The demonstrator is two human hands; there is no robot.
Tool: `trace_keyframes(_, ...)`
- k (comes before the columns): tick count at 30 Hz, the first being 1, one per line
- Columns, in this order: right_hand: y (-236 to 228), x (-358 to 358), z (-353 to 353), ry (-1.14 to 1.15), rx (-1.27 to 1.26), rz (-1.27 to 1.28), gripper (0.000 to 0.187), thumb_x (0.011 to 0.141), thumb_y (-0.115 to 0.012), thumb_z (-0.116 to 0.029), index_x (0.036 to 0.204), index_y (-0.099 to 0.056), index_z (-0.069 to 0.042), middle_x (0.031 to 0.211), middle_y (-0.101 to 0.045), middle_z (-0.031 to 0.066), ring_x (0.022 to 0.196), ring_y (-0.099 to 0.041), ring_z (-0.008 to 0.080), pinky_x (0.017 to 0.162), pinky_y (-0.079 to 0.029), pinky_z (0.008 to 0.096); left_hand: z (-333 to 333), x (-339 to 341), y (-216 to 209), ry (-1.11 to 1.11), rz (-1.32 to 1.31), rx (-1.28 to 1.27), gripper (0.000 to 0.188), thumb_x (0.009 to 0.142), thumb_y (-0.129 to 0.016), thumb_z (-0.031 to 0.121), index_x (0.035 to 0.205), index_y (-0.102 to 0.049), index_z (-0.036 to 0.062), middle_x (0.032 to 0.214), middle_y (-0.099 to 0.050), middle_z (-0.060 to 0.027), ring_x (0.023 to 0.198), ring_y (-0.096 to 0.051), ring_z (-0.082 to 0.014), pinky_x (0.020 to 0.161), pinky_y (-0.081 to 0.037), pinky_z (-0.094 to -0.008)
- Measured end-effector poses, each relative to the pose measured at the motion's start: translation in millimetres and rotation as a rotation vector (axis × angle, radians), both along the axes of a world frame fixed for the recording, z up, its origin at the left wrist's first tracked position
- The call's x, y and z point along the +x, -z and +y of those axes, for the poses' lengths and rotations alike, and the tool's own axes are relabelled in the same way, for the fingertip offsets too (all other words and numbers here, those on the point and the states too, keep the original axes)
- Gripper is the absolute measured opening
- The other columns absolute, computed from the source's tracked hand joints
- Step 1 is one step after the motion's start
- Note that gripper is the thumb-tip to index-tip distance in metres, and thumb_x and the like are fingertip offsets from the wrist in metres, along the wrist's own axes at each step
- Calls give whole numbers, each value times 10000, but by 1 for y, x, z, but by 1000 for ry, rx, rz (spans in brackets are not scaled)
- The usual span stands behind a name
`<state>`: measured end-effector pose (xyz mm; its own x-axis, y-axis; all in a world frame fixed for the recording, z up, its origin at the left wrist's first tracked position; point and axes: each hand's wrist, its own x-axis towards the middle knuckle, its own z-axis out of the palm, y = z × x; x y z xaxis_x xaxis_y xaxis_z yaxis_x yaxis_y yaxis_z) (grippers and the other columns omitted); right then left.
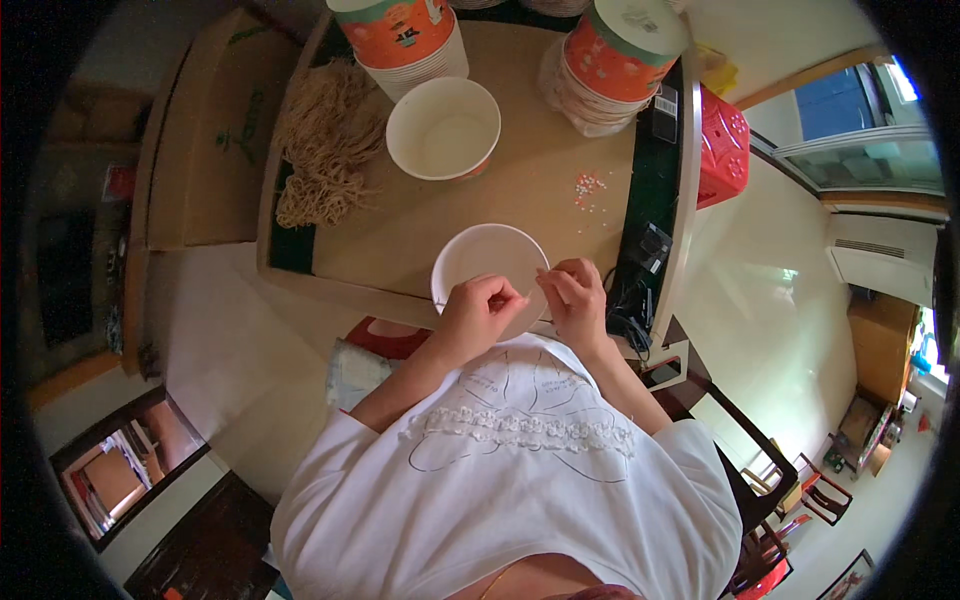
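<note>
Close in front of me, at the table's near edge, is a white paper bucket (482, 258) with its round opening facing up. Over its near right side, my left hand (480, 312) and my right hand (574, 300) are both closed in a pinch, a small gap apart. Something thin and pale seems to show at the fingertips, too small to name. Farther off stands another open paper bucket (443, 125), white inside with an orange outside. Small white and orange bits (588, 190) lie scattered right of it.
Brown twine strands (330, 130) are heaped on the table's left. Stacked orange-and-white paper buckets (410, 45) stand at the back left, another bucket stack (620, 65) at the back right. Black devices and cables (640, 290) line the right edge, beside a red stool (722, 150).
</note>
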<state>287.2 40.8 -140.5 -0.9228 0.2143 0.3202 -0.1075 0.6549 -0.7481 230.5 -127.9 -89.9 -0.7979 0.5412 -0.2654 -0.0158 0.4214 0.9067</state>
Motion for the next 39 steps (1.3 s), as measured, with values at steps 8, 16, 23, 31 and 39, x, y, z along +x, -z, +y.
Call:
trace_keyframes(8,13,-6,3,130,-70,-84,61,750,-698,-70,752,-641,-50,746,-580,107,693,-562,297,599,-442,379,3,14,-11,92,-255,261,136,807,-665,54,725,-578,-11,674,-572,-25,611,-518,-68,552,-428,-231)
trace_keyframes(16,-9,-2,7,-35,-116,-345,87,804,-607,-87,829,-645,-12,721,-578,196,651,-582,366,561,-458,409,18,8,-33,213,-207,390,108,798,-675,36,730,-592,29,682,-503,31,600,-420,-30,521,-314,-196)
trace_keyframes(23,-54,-25,47,13,-291,-474,225,911,-507,-157,1068,-592,-20,701,-572,222,573,-552,229,581,-465,336,38,-38,-55,338,-158,765,117,781,-700,38,733,-594,29,685,-496,5,583,-426,-67,509,-303,-229)
trace_keyframes(31,-105,-153,165,-8,-768,306,376,920,-430,17,1296,-441,12,1089,-584,45,966,-562,126,810,-467,266,123,-99,-131,348,817,480,124,762,-694,90,761,-580,41,726,-534,-76,658,-564,-254,587,-455,-364)
trace_keyframes(39,-59,-289,266,194,-120,507,385,892,-538,-103,1268,-497,-31,1150,-616,165,1027,-596,236,888,-449,327,209,-184,-71,200,1034,187,130,774,-625,100,894,-642,56,839,-541,-80,826,-582,-240,671,-496,-369)
